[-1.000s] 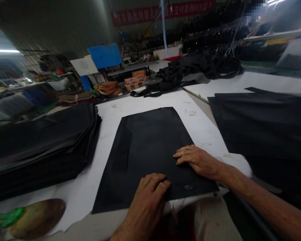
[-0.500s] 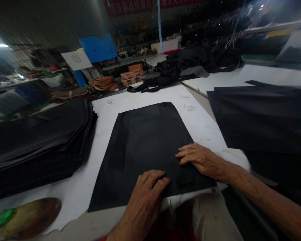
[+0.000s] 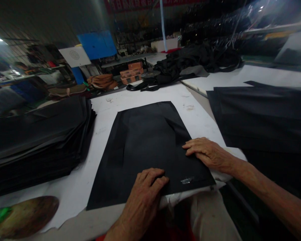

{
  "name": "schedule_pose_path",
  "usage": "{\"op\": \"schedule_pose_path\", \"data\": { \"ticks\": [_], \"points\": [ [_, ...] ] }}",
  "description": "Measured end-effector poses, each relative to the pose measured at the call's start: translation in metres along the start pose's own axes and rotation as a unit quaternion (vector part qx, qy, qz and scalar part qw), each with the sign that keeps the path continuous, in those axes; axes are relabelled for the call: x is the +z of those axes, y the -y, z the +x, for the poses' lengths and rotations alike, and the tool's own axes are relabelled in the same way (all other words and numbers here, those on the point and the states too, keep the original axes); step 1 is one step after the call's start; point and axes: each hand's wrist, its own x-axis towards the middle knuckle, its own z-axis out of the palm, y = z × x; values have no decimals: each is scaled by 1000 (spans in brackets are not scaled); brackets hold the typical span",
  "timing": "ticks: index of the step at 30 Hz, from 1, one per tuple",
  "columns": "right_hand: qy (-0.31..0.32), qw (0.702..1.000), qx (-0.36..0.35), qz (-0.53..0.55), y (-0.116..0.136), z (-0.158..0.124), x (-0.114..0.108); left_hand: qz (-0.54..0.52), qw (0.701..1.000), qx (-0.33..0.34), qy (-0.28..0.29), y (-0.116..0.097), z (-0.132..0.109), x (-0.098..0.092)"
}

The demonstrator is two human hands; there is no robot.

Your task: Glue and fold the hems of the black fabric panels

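Observation:
A black fabric-like sheet [image 3: 145,140] lies on the white-covered table in front of me. My left hand [image 3: 146,190] rests on its near edge, fingers slightly bent and laid on the sheet. Flat on the right edge lies my right hand [image 3: 207,152], with its fingers stretched toward the middle. A crease rises in the sheet beyond the right fingertips. Near the close right corner is a small shiny patch [image 3: 187,180]; what it is, I cannot make out.
A thick stack of black sheets [image 3: 52,134] stands at left, and more black sheets [image 3: 261,117] lie at right. A brownish oval object with green on it [image 3: 32,211] sits near left. Black straps [image 3: 190,63] and orange-brown boxes [image 3: 131,72] are piled at the back.
My right hand has slid slightly right and away from me along the sheet. A crease now shows on the sheet's right side, and the shiny patch has appeared. My left hand stays nearly in place.

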Motion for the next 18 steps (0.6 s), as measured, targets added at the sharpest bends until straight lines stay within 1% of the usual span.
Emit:
{"op": "schedule_pose_path", "data": {
  "ticks": [5,10,14,18],
  "points": [
    [16,1000,-17,-2,8,-6,1,-6,1000,0,3,2,-2,2],
    [22,1000,-8,-7,15,-14,4,-4,1000,-3,0,1,-1,2],
    [27,999,-25,11,17,-14,5,3,1000,0,-6,1,-1,1],
    [41,999,-27,10,22,-14,5,1,1000,3,-7,1,-1,1]
  ]
}}
